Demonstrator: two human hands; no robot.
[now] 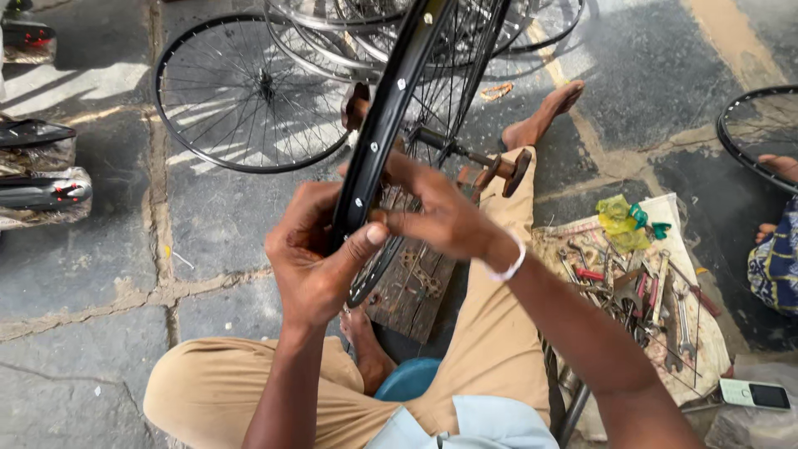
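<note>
A black bicycle wheel rim (391,108) with thin spokes stands upright on a wooden stand (416,283) between my knees. My left hand (312,262) wraps around the rim's near edge, thumb pressed on its outer face. My right hand (440,212) reaches in from the right, fingers pinched at the spokes just inside the rim; whatever small thing they pinch is hidden. The wheel's axle (465,154) rests across the stand's wooden arms.
Several finished wheels (249,91) lie on the stone floor ahead. A cloth (706,333) with wrenches, pliers and loose parts is at my right, a phone (755,394) beside it. Another person's foot (781,166) and a rim are at far right. Wrapped saddles (41,191) lie left.
</note>
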